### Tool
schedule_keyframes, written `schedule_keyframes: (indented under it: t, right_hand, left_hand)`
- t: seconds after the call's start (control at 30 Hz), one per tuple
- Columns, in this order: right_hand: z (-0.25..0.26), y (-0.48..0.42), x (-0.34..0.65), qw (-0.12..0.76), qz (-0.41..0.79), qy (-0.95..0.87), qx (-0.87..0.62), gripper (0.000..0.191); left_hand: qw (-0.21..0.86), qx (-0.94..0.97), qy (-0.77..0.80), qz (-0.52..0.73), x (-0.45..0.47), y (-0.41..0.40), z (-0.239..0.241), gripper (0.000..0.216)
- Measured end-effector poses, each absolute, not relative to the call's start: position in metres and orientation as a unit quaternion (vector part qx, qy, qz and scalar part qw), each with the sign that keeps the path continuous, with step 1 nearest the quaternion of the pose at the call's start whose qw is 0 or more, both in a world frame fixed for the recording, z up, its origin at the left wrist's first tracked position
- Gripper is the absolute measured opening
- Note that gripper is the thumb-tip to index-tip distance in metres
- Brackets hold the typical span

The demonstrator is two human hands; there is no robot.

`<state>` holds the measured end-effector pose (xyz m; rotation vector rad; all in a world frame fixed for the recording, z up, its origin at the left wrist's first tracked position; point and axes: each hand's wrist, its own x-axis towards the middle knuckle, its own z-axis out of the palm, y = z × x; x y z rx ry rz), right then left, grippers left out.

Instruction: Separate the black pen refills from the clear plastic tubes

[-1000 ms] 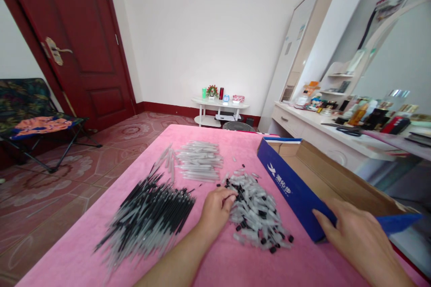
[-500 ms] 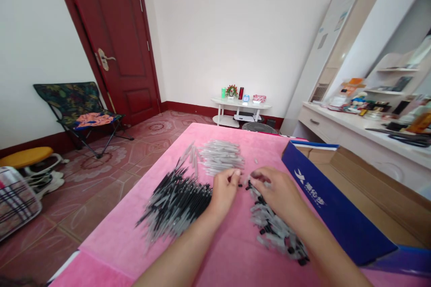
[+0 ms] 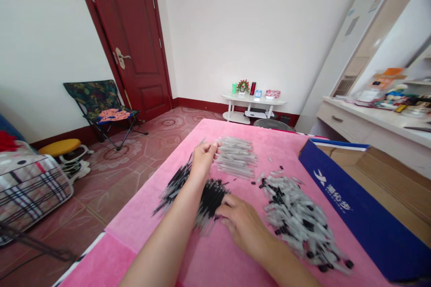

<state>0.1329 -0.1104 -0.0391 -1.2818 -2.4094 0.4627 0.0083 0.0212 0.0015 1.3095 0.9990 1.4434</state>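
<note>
My left hand is closed in a pinch at the left edge of a stack of clear pen barrels. Whatever lies between its fingers is too small and blurred to make out. Lower down, my right hand reaches the right side of a heap of black-and-grey pen refills. Its thumb and fingers close at the ends of the refills, with a dark tip showing at the fingertips. My left forearm hides part of this heap. To the right lies a pile of clear caps and small black plugs.
Everything lies on a pink cloth over the table. A blue cardboard box stands along the right edge. Behind are a small white table, a folding chair and a dresser.
My left hand has moved left and up from the caps to the barrels. My right hand has left the cap pile and come down left to the refills. The view has turned slightly left.
</note>
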Motion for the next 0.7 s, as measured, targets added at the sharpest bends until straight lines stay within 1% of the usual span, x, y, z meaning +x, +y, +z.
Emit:
schedule_keyframes:
  t: [0.1, 0.17, 0.27, 0.33, 0.37, 0.5, 0.6, 0.7]
  right_hand:
    - [-0.035, -0.108, 0.134, 0.189, 0.141, -0.846, -0.478, 0.020]
    - [-0.030, -0.102, 0.139, 0.201, 0.102, -0.832, -0.507, 0.021]
    - [-0.025, -0.083, 0.152, 0.218, 0.006, -0.793, -0.569, 0.038]
    - [-0.026, -0.068, 0.163, 0.197, -0.048, -0.767, -0.609, 0.046]
    - [-0.027, -0.061, 0.168, 0.178, -0.065, -0.755, -0.628, 0.048]
    - [-0.036, -0.047, 0.181, 0.110, -0.097, -0.715, -0.684, 0.038]
    - [-0.039, -0.047, 0.184, 0.097, -0.102, -0.700, -0.700, 0.026]
    - [-0.036, -0.051, 0.186, 0.102, -0.088, -0.689, -0.712, 0.017]
  left_hand:
    - [0.432, 0.562, 0.423, 0.565, 0.008, 0.028, -0.008, 0.029]
    - [0.426, 0.570, 0.430, 0.556, 0.008, 0.031, -0.014, 0.028]
    - [0.425, 0.575, 0.435, 0.547, 0.010, 0.033, -0.018, 0.027]
    - [0.429, 0.575, 0.437, 0.543, 0.011, 0.032, -0.019, 0.026]
    - [0.430, 0.574, 0.438, 0.542, 0.011, 0.031, -0.018, 0.026]
    - [0.432, 0.581, 0.437, 0.534, 0.015, 0.026, -0.015, 0.023]
    - [0.449, 0.589, 0.434, 0.514, 0.020, 0.024, -0.015, 0.023]
    - [0.452, 0.612, 0.437, 0.480, 0.023, 0.023, -0.019, 0.021]
